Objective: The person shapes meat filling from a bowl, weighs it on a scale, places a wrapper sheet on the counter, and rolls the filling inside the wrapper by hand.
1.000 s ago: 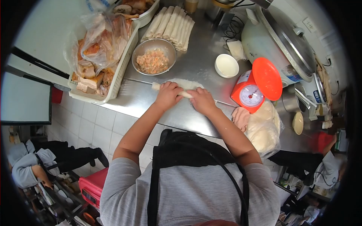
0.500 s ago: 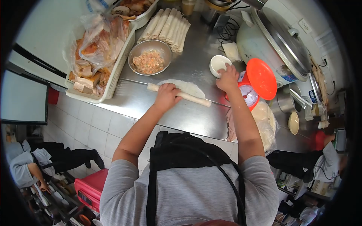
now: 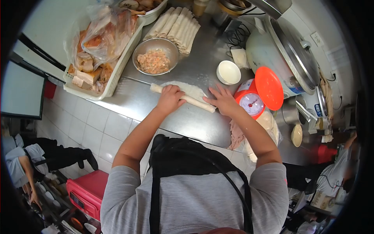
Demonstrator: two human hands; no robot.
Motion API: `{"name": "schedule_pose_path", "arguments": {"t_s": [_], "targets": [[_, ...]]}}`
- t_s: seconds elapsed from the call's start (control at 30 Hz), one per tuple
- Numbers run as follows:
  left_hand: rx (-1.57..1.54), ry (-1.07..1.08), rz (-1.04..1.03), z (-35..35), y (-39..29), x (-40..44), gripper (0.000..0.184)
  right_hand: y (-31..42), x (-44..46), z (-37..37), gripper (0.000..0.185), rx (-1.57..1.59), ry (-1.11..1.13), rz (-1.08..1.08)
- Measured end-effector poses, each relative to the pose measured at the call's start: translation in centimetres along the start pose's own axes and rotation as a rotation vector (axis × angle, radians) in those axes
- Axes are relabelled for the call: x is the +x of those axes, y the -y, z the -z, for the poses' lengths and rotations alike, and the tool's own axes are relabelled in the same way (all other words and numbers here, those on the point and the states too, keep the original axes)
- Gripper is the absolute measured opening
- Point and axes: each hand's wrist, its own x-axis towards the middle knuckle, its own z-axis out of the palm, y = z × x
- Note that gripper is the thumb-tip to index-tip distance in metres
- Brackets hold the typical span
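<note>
My left hand [image 3: 170,98] rests on a long pale filled roll [image 3: 198,103], its fingers curled over the roll near the left end. Behind the roll a thin round wrapper sheet [image 3: 191,89] lies flat on the steel table. My right hand [image 3: 225,100] is at the roll's right end with fingers spread and holds nothing; whether its thumb touches the roll I cannot tell. Beyond it sits a small white bowl [image 3: 228,73]. A metal bowl [image 3: 174,62] of pinkish minced filling [image 3: 154,61] stands behind my left hand.
Finished rolls [image 3: 171,27] are stacked at the back. A white basket [image 3: 111,84] of bagged meat stands left. To the right are a red dial scale [image 3: 251,103], a large lidded pot [image 3: 265,58] and a pink cloth [image 3: 236,134]. Other people work at both sides.
My right hand has let go of the white bowl and moved down and left to the roll's right end. My left hand has stayed on the roll.
</note>
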Motion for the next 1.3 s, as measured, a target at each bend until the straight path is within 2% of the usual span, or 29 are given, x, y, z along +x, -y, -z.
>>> {"name": "schedule_pose_path", "arguments": {"t_s": [0.03, 0.13, 0.23, 0.33, 0.43, 0.53, 0.63, 0.73, 0.83, 0.93, 1.03, 1.1, 1.2, 1.3], "targets": [[-0.001, -0.004, 0.005, 0.0, 0.0, 0.0, 0.029, 0.0, -0.3, 0.4, 0.06, -0.028, 0.072, 0.025], [0.011, -0.017, 0.012, -0.1, -0.2, 0.0, 0.025, 0.0, 1.6, 0.4, 0.069, -0.01, 0.048, 0.054], [0.007, 0.042, -0.01, 0.6, 0.0, 0.2, 0.028, 0.4, 4.6, -1.3, 0.076, -0.07, -0.115, 0.013], [0.082, 0.035, 0.035, 2.5, 0.6, 0.4, 0.037, 0.6, 4.1, -0.4, 0.069, -0.082, 0.027, -0.055], [0.116, 0.129, 0.062, 3.5, 2.9, -0.3, 0.037, 0.2, 1.1, -0.1, 0.067, -0.092, 0.097, -0.056], [0.116, 0.156, 0.046, 3.6, 3.8, -0.6, 0.033, 0.2, -0.4, 2.6, 0.063, 0.105, 0.237, -0.003], [0.117, 0.151, 0.038, 3.5, 4.0, -0.5, 0.033, -1.9, 0.8, 4.2, 0.057, 0.134, -0.079, -0.188], [0.114, 0.154, 0.039, 3.7, 3.8, -0.6, 0.033, -3.3, 2.3, 3.9, 0.051, 0.119, -0.294, -0.518], [0.097, 0.111, 0.038, 4.3, 3.6, -0.7, 0.034, -4.2, 3.2, 3.1, 0.05, -0.037, 0.085, -0.702], [0.081, 0.027, 0.056, 4.9, 4.7, -1.6, 0.036, -4.7, 2.8, 2.6, 0.049, 0.086, -0.345, -0.565], [0.062, -0.039, 0.115, 5.4, 5.2, -2.6, 0.038, -3.2, 3.6, 1.8, 0.049, 0.484, -0.399, -0.16], [0.059, -0.046, 0.144, 5.5, 5.4, -3.0, 0.039, -0.3, 5.6, 0.6, 0.053, 0.537, -0.257, -0.015], [0.065, -0.046, 0.158, 5.2, 5.6, -3.2, 0.04, 3.3, 7.2, 0.9, 0.061, 0.252, -0.051, -0.057], [0.057, -0.068, 0.151, 5.1, 5.6, -3.4, 0.039, 2.4, 7.2, 0.4, 0.061, 0.052, -0.018, -0.059]]}}
